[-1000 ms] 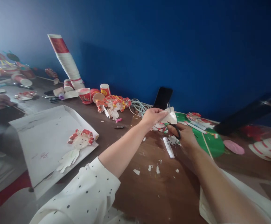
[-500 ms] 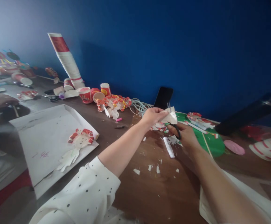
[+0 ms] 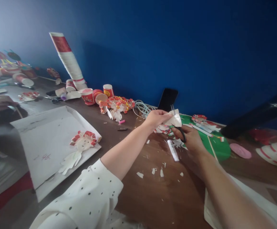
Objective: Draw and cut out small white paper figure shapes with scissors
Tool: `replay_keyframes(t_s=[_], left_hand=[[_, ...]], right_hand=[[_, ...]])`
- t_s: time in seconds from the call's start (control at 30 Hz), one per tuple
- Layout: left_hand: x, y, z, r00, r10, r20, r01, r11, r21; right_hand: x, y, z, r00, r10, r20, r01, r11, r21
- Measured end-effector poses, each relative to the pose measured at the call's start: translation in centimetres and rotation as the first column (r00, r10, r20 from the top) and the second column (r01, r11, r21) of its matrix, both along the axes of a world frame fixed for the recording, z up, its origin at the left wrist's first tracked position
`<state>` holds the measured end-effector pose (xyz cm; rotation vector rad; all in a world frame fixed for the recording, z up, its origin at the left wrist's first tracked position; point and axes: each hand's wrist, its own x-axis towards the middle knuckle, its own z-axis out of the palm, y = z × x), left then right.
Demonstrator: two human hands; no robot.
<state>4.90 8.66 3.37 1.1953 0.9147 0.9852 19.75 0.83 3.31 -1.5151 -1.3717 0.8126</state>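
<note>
My left hand (image 3: 157,117) pinches a piece of white paper (image 3: 176,120), held up over the brown table. My right hand (image 3: 191,136) is wrapped round the black handles of a pair of scissors (image 3: 183,135). The scissor blades stick up behind the paper's top edge; their middle part is hidden by the paper. Just below both hands lie a red-and-white paper figure (image 3: 162,129) and a white glue stick (image 3: 173,150). White paper scraps (image 3: 140,175) are scattered over the table in front of me.
A dark phone (image 3: 168,99) leans against the blue wall, near a coiled cable (image 3: 143,108). A tall stack of paper cups (image 3: 69,63) tilts against the wall. White cardboard (image 3: 45,140) bears a paper doll (image 3: 83,141). Another person's hand (image 3: 0,103) is at far left. Green card (image 3: 218,148) lies right.
My hands, the paper and the scissors stay almost where they were. At far left the other person's hand has shifted slightly up and left.
</note>
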Motion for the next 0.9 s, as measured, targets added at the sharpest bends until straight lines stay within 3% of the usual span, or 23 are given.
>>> replay_keyframes(t_s=[0.9], left_hand=[[-0.28, 0.08, 0.31, 0.997, -0.045, 0.067, 0.048, 0.998, -0.036]], right_hand=[[-0.34, -0.15, 0.02, 0.999, -0.014, -0.028, 0.014, 1.000, 0.016]])
